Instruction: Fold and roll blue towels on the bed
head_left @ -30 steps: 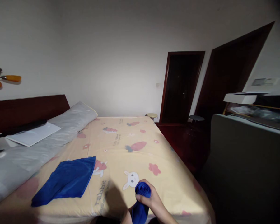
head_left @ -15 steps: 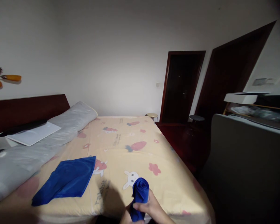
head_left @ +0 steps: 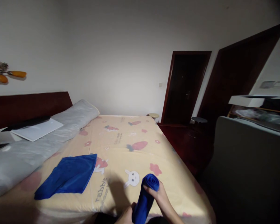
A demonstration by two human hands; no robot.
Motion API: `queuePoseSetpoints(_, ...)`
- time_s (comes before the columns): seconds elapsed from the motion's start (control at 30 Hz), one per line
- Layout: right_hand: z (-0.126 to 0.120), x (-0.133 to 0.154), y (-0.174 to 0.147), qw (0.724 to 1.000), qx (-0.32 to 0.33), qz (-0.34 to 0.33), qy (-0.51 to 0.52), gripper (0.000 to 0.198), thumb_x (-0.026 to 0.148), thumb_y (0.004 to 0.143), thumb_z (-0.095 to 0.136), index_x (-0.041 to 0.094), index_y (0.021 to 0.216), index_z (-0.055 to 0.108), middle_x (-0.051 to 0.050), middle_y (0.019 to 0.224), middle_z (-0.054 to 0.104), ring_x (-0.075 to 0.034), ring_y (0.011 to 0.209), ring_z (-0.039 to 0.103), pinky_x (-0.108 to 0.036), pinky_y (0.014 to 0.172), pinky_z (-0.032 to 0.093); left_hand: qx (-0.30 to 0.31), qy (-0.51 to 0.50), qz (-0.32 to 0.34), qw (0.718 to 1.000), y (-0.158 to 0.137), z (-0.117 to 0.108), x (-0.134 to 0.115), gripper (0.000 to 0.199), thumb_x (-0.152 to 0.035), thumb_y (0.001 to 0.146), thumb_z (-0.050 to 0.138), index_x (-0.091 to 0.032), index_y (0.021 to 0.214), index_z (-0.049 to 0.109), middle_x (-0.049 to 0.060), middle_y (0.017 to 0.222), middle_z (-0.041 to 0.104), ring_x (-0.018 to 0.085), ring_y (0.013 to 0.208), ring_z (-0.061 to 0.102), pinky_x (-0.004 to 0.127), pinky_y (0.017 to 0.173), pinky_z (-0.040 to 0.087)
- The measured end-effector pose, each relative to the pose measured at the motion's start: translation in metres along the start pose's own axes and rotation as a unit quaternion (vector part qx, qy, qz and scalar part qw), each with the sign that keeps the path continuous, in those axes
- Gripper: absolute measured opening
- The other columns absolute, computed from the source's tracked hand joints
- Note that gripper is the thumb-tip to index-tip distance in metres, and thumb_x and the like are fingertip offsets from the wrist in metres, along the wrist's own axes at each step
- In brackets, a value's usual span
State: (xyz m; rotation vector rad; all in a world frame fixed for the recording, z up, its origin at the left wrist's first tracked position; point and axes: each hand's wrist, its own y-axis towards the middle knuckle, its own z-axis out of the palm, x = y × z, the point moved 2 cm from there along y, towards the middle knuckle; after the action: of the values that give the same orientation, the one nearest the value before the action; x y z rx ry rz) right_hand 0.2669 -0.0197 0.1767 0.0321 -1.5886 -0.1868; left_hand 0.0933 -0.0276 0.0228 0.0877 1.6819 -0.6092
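Observation:
A tightly rolled blue towel (head_left: 144, 200) is held in front of me over the near edge of the bed, its spiral end facing up and away. My right hand (head_left: 159, 193) wraps around its upper part, thumb across the near side. Lower down, my left hand (head_left: 128, 215) grips the roll from the left; its fingers are partly cut off by the bottom of the view. A second blue towel (head_left: 70, 175) lies spread flat on the bed to the left, apart from both hands.
The bed (head_left: 121, 161) has a yellow sheet with rabbits and carrots. A grey rolled quilt (head_left: 53, 140) lies along the headboard (head_left: 30, 107), with a white folder-like item (head_left: 37, 129) on it. A dark panel (head_left: 242, 168) stands right; two stools (head_left: 199, 119) stand near the doors.
The rolled towel has moved right and tilts more to the right at its top. My right hand has slid up toward its spiral end. The view has shifted slightly left.

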Motion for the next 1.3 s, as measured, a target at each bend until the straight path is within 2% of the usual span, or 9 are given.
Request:
queuePoseSetpoints(0.07,-0.010,0.003,0.006,1.000,-0.022,-0.002,-0.010,0.036,0.049,0.052,0.075,0.020,0.069,0.063,-0.001,0.066,0.066,-0.020,0.066,0.059,-0.037,0.067,0.051,-0.013,0.019,0.006,1.000,0.006,-0.008,0.008,0.035,-0.043,0.077,0.065,-0.024,0.106,0.059,0.004,0.116,0.061,0.024,0.110,0.054,0.046,0.093,0.045)
queuePoseSetpoints(0.13,-0.020,0.003,0.013,0.999,-0.047,-0.001,-0.020,0.035,0.048,0.052,0.075,0.020,0.072,0.064,-0.002,0.069,0.068,-0.022,0.069,0.061,-0.039,0.071,0.052,-0.033,0.043,0.019,0.998,0.014,-0.017,0.016,0.044,-0.035,0.061,0.076,-0.023,0.099,0.059,0.003,0.108,0.061,0.025,0.107,0.054,0.045,0.096,0.041)
queuePoseSetpoints(0.23,-0.034,0.001,0.020,0.995,-0.090,-0.012,-0.033,0.038,0.046,0.053,0.075,0.020,0.081,0.066,-0.005,0.076,0.071,-0.027,0.081,0.063,-0.043,0.079,0.051,-0.072,0.076,0.040,0.994,0.029,-0.028,0.025,0.050,-0.021,0.045,0.076,-0.026,0.091,0.057,0.001,0.095,0.060,0.025,0.097,0.054,0.040,0.093,0.041)
queuePoseSetpoints(0.4,-0.051,-0.012,0.028,0.989,-0.132,-0.030,-0.061,0.039,0.043,0.060,0.071,0.020,0.091,0.065,-0.006,0.085,0.071,-0.027,0.087,0.064,-0.043,0.085,0.049,-0.076,0.073,0.053,0.993,0.037,-0.029,0.033,0.038,-0.026,0.052,0.068,-0.026,0.088,0.055,0.001,0.088,0.057,0.023,0.087,0.055,0.039,0.085,0.045)
queuePoseSetpoints(0.73,-0.064,-0.033,0.031,0.978,-0.183,-0.059,-0.078,0.035,0.042,0.059,0.071,0.019,0.085,0.063,-0.005,0.083,0.073,-0.027,0.081,0.065,-0.042,0.080,0.051,-0.082,0.045,0.039,0.995,0.036,-0.029,0.033,0.034,-0.029,0.054,0.071,-0.024,0.082,0.053,0.000,0.080,0.054,0.018,0.080,0.052,0.035,0.079,0.042)
queuePoseSetpoints(0.9,-0.082,-0.026,0.037,0.973,-0.218,-0.003,-0.075,0.044,0.050,0.056,0.073,0.018,0.085,0.064,-0.007,0.083,0.073,-0.029,0.083,0.066,-0.043,0.081,0.051,-0.090,0.046,0.033,0.994,0.031,-0.032,0.024,0.033,-0.036,0.053,0.072,-0.024,0.078,0.054,-0.001,0.077,0.056,0.019,0.078,0.054,0.035,0.080,0.041)
queuePoseSetpoints(0.97,-0.105,-0.017,0.041,0.962,-0.268,0.017,-0.053,0.046,0.051,0.053,0.075,0.019,0.084,0.064,-0.007,0.082,0.072,-0.029,0.084,0.066,-0.042,0.081,0.051,-0.104,0.042,0.038,0.993,0.031,-0.037,0.021,0.031,-0.038,0.054,0.071,-0.024,0.076,0.055,-0.001,0.075,0.057,0.020,0.078,0.055,0.036,0.080,0.041)
queuePoseSetpoints(1.07,-0.145,0.007,0.043,0.927,-0.373,-0.023,0.026,0.050,0.048,0.048,0.079,0.019,0.086,0.065,-0.004,0.086,0.069,-0.024,0.083,0.064,-0.040,0.084,0.050,-0.136,0.026,0.051,0.989,0.034,-0.049,0.013,0.028,-0.041,0.054,0.068,-0.023,0.072,0.058,-0.002,0.071,0.056,0.020,0.078,0.055,0.034,0.079,0.041)
queuePoseSetpoints(1.3,-0.203,0.038,0.028,0.849,-0.523,-0.035,0.070,0.052,0.043,0.041,0.082,0.018,0.082,0.063,-0.001,0.076,0.060,-0.018,0.064,0.054,-0.038,0.061,0.049,-0.205,0.014,0.029,0.978,0.035,-0.080,-0.001,0.026,-0.044,0.055,0.059,-0.023,0.071,0.059,-0.001,0.072,0.059,0.019,0.070,0.057,0.034,0.071,0.045)
